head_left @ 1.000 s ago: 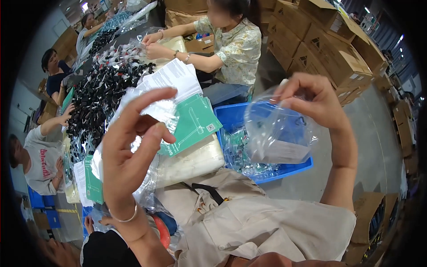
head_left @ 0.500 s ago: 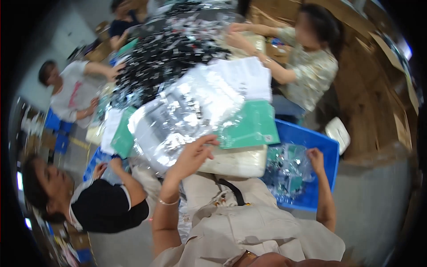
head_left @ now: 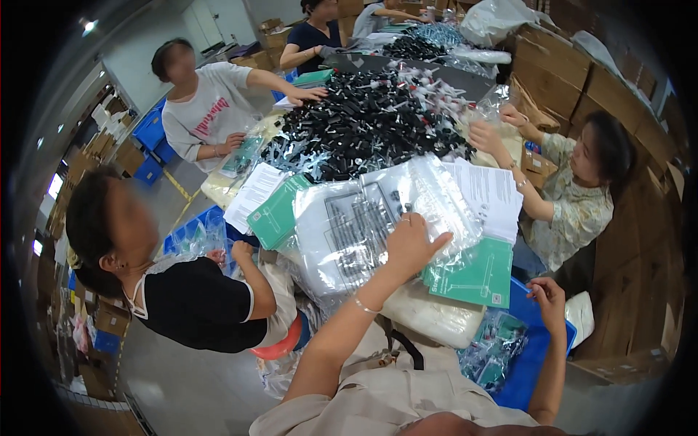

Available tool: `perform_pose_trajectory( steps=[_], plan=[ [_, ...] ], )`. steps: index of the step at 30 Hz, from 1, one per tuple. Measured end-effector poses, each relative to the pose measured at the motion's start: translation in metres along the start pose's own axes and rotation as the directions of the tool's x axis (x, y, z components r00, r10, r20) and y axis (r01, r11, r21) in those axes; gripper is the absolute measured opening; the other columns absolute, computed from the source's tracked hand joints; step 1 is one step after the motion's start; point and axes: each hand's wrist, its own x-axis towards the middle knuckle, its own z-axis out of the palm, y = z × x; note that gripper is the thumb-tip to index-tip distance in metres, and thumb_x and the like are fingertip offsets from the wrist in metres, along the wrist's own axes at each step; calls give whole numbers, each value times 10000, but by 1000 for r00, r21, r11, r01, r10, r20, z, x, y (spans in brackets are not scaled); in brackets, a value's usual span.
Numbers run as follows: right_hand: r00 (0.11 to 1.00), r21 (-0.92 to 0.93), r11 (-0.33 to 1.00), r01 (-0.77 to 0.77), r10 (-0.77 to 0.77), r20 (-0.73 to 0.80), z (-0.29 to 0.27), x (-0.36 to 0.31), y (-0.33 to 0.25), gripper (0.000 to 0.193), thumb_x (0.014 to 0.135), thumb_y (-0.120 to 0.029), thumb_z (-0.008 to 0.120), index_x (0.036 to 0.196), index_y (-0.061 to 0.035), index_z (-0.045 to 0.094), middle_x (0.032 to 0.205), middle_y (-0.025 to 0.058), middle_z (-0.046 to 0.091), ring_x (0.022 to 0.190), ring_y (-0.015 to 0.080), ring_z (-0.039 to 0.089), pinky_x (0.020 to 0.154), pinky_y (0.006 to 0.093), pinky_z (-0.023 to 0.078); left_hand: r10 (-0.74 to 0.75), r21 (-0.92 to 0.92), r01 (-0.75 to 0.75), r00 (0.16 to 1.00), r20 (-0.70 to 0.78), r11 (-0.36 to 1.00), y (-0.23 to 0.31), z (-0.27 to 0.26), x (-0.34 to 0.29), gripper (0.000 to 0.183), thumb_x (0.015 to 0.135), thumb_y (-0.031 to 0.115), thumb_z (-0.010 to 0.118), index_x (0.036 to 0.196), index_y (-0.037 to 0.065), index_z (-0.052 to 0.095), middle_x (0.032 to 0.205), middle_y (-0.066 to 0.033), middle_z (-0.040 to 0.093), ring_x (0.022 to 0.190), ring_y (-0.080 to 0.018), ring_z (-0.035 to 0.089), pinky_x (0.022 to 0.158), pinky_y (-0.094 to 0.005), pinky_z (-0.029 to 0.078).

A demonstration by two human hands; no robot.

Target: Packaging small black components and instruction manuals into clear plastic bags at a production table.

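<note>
Clear plastic bags [head_left: 342,243] lie in an overlapping pile on the table's near side, beside green leaflets [head_left: 476,276]. Left hand [head_left: 408,251] rests on them, thumb spread wide from the fingers; right hand [head_left: 547,296], over the blue bin [head_left: 525,378], half-curled, cannot tell if it pinches anything. Film looks light, limp, slippery, likely to cling; best hold probably one free edge, between thumb and finger. Pile spreads left to right, rising slightly rightward; single bags' long axis and mouths unclear.
</note>
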Motion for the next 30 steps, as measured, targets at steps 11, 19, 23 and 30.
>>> perform_pose_trajectory(
  steps=[11, 19, 23, 30],
  plan=[
    [946, -39, 975, 217, -200, 255, 121, 78, -133, 140, 879, -93, 576, 949, 24, 603, 800, 83, 658, 643, 103, 589, 586, 239, 466, 222, -122, -245, 959, -175, 962, -43, 16, 1, 126, 791, 134, 611, 780, 49, 518, 775, -110, 541, 739, -298, 559, 618, -402, 463],
    [833, -261, 937, 231, -52, 550, 175, 129, -158, 154, 831, -93, 617, 772, 49, 601, 600, 81, 587, 465, 94, 513, 427, 261, 407, 339, -180, -398, 896, -287, 900, -51, 16, -1, 156, 754, 99, 620, 848, 27, 519, 817, -146, 543, 775, -335, 561, 671, -427, 457],
    [728, -115, 993, 18, 66, 682, 172, 125, -157, 105, 861, -75, 572, 846, 26, 601, 659, 60, 606, 461, 110, 564, 357, 219, 385, 377, -193, -437, 882, -282, 878, -54, -4, -2, 165, 801, 116, 599, 895, 16, 506, 836, -145, 559, 776, -339, 565, 683, -411, 465],
    [699, 74, 983, -166, 65, 712, 203, 116, -151, 121, 866, -95, 583, 775, -25, 545, 606, 37, 567, 426, 106, 548, 320, 207, 362, 36, -746, 116, 982, 184, 656, -44, -52, -8, 314, 879, 293, 572, 957, 12, 456, 816, -154, 562, 764, -306, 582, 690, -371, 451]
  ],
)
